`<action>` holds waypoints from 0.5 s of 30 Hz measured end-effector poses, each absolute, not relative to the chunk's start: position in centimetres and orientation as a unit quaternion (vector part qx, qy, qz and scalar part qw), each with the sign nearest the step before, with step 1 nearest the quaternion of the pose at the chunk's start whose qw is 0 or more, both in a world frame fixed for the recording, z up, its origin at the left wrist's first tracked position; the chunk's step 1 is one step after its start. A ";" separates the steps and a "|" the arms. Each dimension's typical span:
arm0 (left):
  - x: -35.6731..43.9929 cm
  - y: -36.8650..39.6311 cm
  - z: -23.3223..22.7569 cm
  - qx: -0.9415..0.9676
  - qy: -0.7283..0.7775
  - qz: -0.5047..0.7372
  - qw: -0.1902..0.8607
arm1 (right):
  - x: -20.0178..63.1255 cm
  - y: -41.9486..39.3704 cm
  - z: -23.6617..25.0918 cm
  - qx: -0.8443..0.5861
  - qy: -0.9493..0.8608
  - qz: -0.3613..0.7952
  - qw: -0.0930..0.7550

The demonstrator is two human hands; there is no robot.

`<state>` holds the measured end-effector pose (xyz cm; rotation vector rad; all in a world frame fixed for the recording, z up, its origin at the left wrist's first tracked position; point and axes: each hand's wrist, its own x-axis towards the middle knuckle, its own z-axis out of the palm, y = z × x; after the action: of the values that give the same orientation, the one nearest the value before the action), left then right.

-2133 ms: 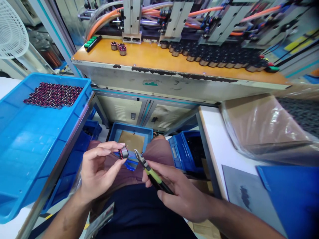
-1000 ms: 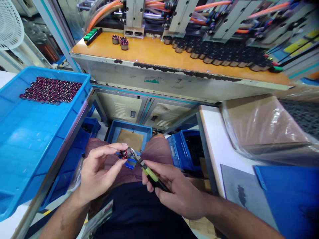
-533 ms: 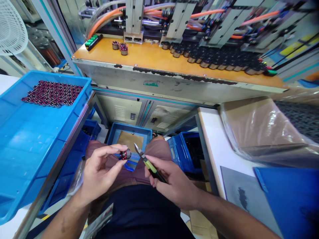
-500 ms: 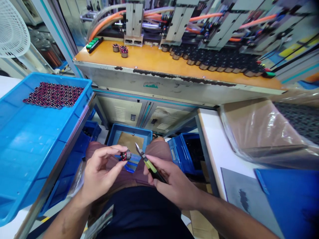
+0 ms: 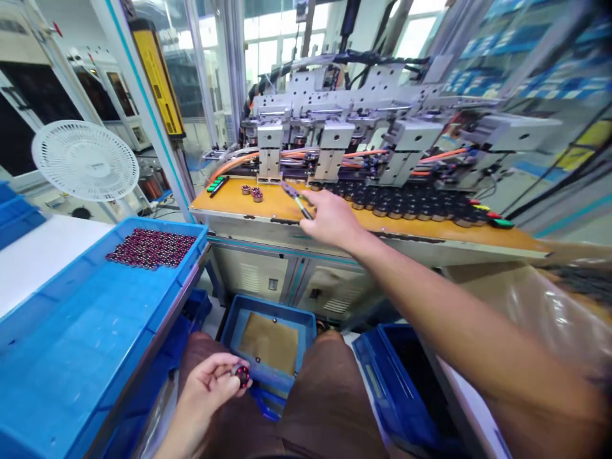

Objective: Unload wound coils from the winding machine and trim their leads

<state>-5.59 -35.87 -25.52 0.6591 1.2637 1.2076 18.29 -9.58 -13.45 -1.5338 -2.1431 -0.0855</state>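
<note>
Low over the lap, the left hand (image 5: 205, 389) pinches a small wound coil (image 5: 241, 375) with red wire between thumb and fingers, just above a small blue bin (image 5: 229, 328) lined with brown card on the floor. To the left, a large blue tray (image 5: 95, 331) holds a packed patch of similar coils (image 5: 152, 247) at its far end. Farther off, the right hand (image 5: 332, 220) reaches over the orange worktop (image 5: 430, 231), fingers closed around green-handled cutters (image 5: 297, 201), near the row of dark coils (image 5: 406, 207) under the machine's heads.
</note>
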 end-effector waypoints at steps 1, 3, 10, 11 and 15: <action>-6.2 -36.4 -25.1 0.294 0.554 0.509 0.589 | 17.8 -7.4 -13.3 -0.577 -0.779 -0.038 0.241; -7.9 -37.5 -24.1 0.310 0.582 0.483 0.576 | 16.8 -4.3 -13.6 -0.592 -0.771 -0.034 0.234; -18.1 -36.0 -20.8 0.254 0.679 0.512 0.461 | 16.0 -0.4 -15.9 -0.641 -0.742 -0.006 0.195; -19.8 -34.8 -20.9 0.254 0.692 0.514 0.439 | 16.1 -0.1 -16.1 -0.645 -0.740 -0.004 0.191; -26.1 -28.2 -23.5 0.274 0.747 0.499 0.344 | 16.4 0.8 -17.0 -0.648 -0.733 -0.023 0.205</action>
<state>-26.06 -28.19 -23.53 0.7125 1.9405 1.2952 16.44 0.80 -17.03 -1.8049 -2.0445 -0.0648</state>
